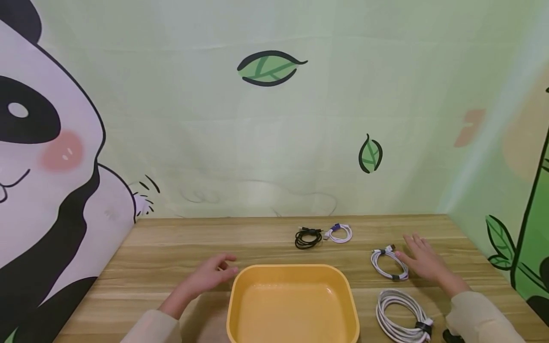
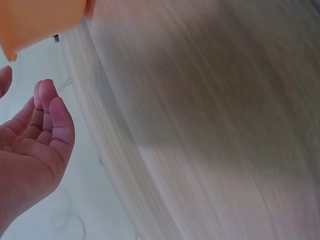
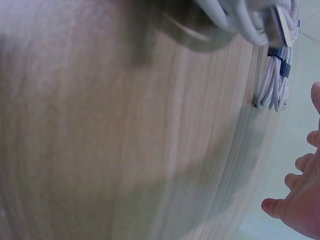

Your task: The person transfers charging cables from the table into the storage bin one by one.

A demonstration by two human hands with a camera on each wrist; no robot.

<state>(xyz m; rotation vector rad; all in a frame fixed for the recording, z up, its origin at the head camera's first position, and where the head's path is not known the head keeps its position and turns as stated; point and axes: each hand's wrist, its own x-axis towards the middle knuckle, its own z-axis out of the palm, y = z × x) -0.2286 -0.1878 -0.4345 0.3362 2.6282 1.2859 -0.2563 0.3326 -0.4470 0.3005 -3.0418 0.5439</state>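
Observation:
A yellow plastic tray (image 1: 291, 305) with nothing in it stands at the front middle of the table. Beside its left rim my left hand (image 1: 212, 274) hovers, fingers loosely bent and holding nothing; the left wrist view shows the same hand (image 2: 37, 135) below the tray wall (image 2: 42, 22). My right hand (image 1: 422, 259) is spread, its thumb close to a coiled white cable (image 1: 388, 264) with dark ties; whether they touch I cannot tell. Nearer me lies a thicker white cable coil (image 1: 396, 314) with a black strap. In the right wrist view the right hand's fingers (image 3: 302, 170) are apart.
Toward the back of the wooden table (image 1: 193, 233) lie a black coiled cable (image 1: 308, 238) and a small white cable (image 1: 340, 233) with a blue tie. A dark object (image 1: 452, 336) shows partly under the right sleeve. A printed green backdrop (image 1: 206, 143) rises behind the table.

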